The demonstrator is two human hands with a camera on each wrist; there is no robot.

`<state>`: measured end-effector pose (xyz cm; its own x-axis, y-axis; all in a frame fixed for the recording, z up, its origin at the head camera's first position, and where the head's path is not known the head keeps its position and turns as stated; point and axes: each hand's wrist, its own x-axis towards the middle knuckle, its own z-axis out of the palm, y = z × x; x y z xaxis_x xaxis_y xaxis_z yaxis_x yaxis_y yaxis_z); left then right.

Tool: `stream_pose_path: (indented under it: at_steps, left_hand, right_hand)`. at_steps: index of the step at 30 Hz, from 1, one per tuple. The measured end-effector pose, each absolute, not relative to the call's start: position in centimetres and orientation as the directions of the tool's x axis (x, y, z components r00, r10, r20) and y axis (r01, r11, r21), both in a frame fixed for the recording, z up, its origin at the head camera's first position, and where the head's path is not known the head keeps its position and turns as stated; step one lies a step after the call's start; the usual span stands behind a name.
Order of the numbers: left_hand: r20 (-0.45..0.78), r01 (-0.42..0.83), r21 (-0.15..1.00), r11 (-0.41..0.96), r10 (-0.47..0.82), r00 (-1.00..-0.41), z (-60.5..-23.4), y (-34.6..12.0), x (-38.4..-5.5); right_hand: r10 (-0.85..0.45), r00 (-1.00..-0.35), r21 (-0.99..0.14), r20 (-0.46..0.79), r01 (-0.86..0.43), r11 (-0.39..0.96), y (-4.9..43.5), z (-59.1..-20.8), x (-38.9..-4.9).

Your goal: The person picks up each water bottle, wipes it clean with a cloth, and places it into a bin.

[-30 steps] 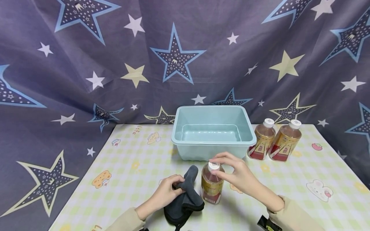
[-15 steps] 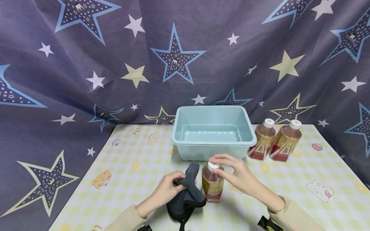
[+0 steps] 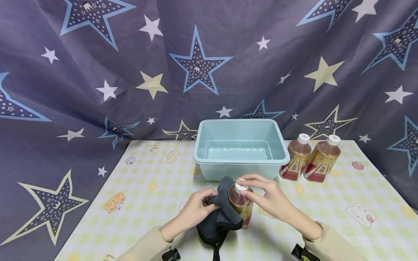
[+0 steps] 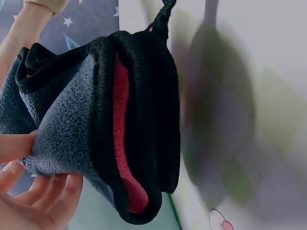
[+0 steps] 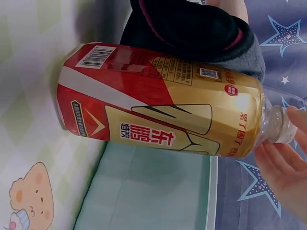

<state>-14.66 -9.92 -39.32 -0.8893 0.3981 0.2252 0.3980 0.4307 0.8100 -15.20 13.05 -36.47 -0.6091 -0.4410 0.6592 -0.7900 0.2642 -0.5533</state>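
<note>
My left hand (image 3: 194, 212) pinches a folded, fuzzy dark grey cloth (image 3: 217, 221) with thick black edging and a hanging strap. A strip of pinkish red shows inside its folds in the left wrist view. The cloth lies against the left side of a drink bottle (image 5: 158, 100), covering part of it in the head view. This bottle stands upright on the table, with a red and gold label and a white cap (image 3: 241, 187). At the cap, my right hand (image 3: 269, 199) grips with thumb and fingers.
A light blue plastic basin (image 3: 241, 170) stands behind the bottle. Two similar drink bottles (image 3: 295, 159) are side by side to the basin's right. The checked tablecloth (image 3: 147, 203) reaches back to a star-patterned curtain (image 3: 130, 65).
My left hand has moved the cloth rightward and slightly up, so it now overlaps the bottle's left side. My right hand stays at the cap.
</note>
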Motion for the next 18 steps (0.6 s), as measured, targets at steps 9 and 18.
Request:
stream_pose_path:
  at_steps: [9, 18]
  left_hand:
    - [0.335, 0.509, 0.731, 0.455, 0.410, -0.848, -40.5, -9.6, -15.3]
    - [0.327, 0.541, 0.632, 0.555, 0.443, -0.835, -40.7, -9.4, -15.4]
  right_hand:
    - [-0.449, -0.609, -0.559, 0.653, -0.788, 0.256, 13.2, -36.6, -15.4]
    - [-0.449, -0.621, -0.582, 0.642, -0.776, 0.241, 13.3, -36.6, -15.3]
